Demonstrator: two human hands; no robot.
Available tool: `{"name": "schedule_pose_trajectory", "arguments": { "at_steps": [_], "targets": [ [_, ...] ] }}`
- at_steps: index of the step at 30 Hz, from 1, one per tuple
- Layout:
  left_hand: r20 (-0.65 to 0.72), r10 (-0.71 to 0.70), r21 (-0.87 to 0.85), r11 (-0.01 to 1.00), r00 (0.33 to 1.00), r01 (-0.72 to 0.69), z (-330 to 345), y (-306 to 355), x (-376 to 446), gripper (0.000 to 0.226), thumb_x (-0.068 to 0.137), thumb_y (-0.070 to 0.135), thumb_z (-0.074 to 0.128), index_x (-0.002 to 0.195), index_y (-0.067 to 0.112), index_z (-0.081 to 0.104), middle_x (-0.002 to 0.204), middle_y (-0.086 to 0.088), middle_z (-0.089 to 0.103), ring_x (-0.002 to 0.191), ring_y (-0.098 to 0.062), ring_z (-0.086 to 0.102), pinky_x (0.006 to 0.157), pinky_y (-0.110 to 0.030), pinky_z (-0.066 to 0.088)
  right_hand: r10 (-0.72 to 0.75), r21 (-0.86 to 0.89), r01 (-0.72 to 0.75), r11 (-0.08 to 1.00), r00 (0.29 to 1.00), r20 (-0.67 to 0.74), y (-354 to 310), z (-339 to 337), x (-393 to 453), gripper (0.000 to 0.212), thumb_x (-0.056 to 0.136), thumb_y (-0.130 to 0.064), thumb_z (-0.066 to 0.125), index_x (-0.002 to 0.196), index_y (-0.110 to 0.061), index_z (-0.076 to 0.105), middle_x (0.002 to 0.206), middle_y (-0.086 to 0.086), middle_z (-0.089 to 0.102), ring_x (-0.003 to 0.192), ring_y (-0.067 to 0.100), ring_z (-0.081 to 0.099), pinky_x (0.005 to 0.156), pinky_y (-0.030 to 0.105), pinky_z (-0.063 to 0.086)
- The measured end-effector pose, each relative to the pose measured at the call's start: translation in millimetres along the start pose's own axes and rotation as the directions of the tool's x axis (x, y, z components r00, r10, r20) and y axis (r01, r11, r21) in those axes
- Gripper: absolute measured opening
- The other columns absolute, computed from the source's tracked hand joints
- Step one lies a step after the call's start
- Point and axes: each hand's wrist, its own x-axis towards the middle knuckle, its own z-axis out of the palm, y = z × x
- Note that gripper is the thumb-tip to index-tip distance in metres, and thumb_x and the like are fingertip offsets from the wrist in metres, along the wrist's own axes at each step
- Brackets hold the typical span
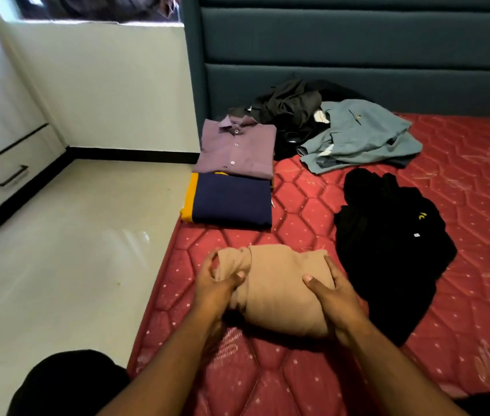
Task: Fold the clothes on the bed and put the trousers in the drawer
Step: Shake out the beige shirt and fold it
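Two hands clamp the tan folded garment (pixel 279 289) at the near left edge of the bed (pixel 463 205): left hand (pixel 218 283) bunching its left end, right hand (pixel 332 292) pressing its right side, likely to keep the folds from springing open. Beyond it lie the navy folded garment (pixel 231 201) and purple shirt (pixel 237 147). Black garment (pixel 387 244) just right, unfolded. Drawer (pixel 6 178) far left, closed.

The head camera looked forward and down, close above the red mattress (pixel 312 199), toward its headboard (pixel 357 55).
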Motion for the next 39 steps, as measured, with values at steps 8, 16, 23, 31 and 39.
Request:
{"name": "schedule_pose_trajectory", "arguments": {
  "at_steps": [8,16,23,31,39],
  "targets": [
    [-0.080,0.200,-0.085,0.975,0.977,-0.206,-81.9,52.2,75.4,0.079,0.080,-0.005,0.072,0.136,0.043,0.043,0.117,-0.016,0.066,0.101,-0.031,0.069,0.082,-0.044,0.056,-0.220,0.119,0.212,0.970,0.974,0.052,-35.6,112.0,53.0,0.062,0.090,-0.012,0.065,0.146,-0.025,0.040,0.134,-0.005,0.058,0.112,0.006,0.061,0.100,0.028,0.048],
    [0.028,0.148,0.038,0.988,0.989,-0.149,-46.0,97.1,195.8,0.093,0.084,0.000,0.071,0.153,0.032,0.017,0.139,-0.016,0.049,0.119,-0.032,0.058,0.096,-0.050,0.051,-0.267,-0.223,0.270,0.937,0.963,0.044,-90.6,138.3,174.9,0.072,0.086,-0.030,0.068,0.150,-0.028,0.033,0.136,-0.001,0.054,0.113,0.012,0.059,0.097,0.029,0.049],
    [0.412,0.437,0.843,0.152,0.800,-0.517,7.7,89.7,233.4,0.057,0.099,0.043,0.034,0.153,0.043,0.014,0.163,0.009,0.011,0.150,-0.024,0.010,0.117,-0.056,0.014,-0.256,-0.817,0.520,0.249,0.849,0.462,-76.7,172.6,216.5,0.054,0.096,-0.064,0.026,0.147,-0.049,0.023,0.160,-0.011,0.017,0.148,0.021,0.010,0.115,0.055,0.015],
    [0.285,0.120,0.954,0.065,0.951,-0.294,1.2,58.0,243.6,0.058,0.092,0.070,0.008,0.147,0.056,-0.005,0.164,0.010,-0.003,0.150,-0.028,0.000,0.111,-0.071,0.005,-0.050,-0.787,0.464,0.407,0.871,0.488,-52.9,156.2,233.2,0.060,0.094,-0.064,0.033,0.150,-0.048,0.016,0.163,-0.009,-0.001,0.149,0.020,-0.009,0.119,0.045,-0.002],
    [0.587,0.338,0.808,-0.182,0.736,-0.561,114.1,74.8,145.1,0.058,0.099,0.043,0.035,0.154,0.034,0.017,0.164,0.001,0.008,0.151,-0.025,0.003,0.113,-0.064,0.000,-0.212,-0.935,0.343,0.092,0.924,0.318,-67.5,-1.3,156.5,0.067,0.091,-0.062,0.045,0.150,-0.039,0.024,0.163,-0.001,0.002,0.150,0.023,-0.003,0.117,0.052,0.005]
  ]
}}
